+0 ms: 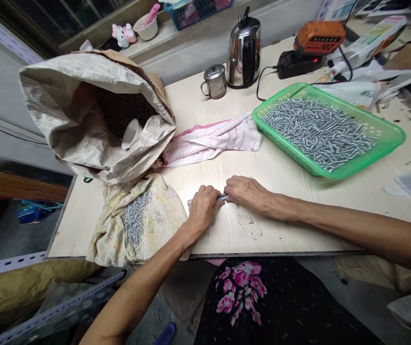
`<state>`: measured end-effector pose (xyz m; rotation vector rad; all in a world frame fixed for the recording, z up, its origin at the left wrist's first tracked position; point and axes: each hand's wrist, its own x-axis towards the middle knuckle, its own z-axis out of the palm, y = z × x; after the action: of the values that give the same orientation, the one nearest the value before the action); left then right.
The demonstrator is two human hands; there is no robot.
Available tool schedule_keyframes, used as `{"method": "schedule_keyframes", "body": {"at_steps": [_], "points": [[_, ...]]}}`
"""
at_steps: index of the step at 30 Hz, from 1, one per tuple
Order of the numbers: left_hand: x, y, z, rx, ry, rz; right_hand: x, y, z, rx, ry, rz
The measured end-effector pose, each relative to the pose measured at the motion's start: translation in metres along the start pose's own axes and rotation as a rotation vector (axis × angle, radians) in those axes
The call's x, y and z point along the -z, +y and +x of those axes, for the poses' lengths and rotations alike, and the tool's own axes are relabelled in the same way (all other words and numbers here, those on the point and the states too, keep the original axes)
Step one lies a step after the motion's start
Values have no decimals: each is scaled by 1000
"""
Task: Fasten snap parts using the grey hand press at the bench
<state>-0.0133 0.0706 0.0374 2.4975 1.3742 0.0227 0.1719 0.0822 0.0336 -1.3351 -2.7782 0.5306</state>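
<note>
My left hand (204, 207) and my right hand (247, 194) meet near the front edge of the table. Both have their fingers closed on a short grey metal rod (222, 197), which shows in the gap between them. Its ends are hidden in my fingers. Beyond my left fingers, a bit of metal (189, 203) peeks out; whether it belongs to the same piece I cannot tell. Left of my left hand, a small heap of shiny metal pins (137, 218) lies on a crumpled floral cloth (167, 206).
A green plastic basket (388, 139) full of similar metal pieces stands at right. An open woven sack (58, 110) with a white cup (131, 134) is at left. Behind lie a pink-white towel (216, 141), a metal mug (215, 84), a kettle (243, 52) and a charging battery (318, 38).
</note>
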Motion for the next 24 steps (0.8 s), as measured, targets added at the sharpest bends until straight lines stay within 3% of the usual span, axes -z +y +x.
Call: {"method": "schedule_keyframes", "body": {"at_steps": [5,10,13,16,18,20,24], "points": [[-5,-4,3,15,82,-7,3,8,2,35,71,31],[-31,17,-25,-23,289,6,8,42,6,146,81,70],[-45,39,-44,-108,246,-26,9,63,17,107,117,48],[-50,53,-52,-122,187,-94,14,67,32,35,166,-34],[-49,57,-52,-112,182,-141,19,53,42,-10,196,-95],[-48,56,-50,-115,196,-179,22,27,49,39,200,-134],[-54,49,-50,-121,177,-220,14,-36,51,426,64,-111]]}}
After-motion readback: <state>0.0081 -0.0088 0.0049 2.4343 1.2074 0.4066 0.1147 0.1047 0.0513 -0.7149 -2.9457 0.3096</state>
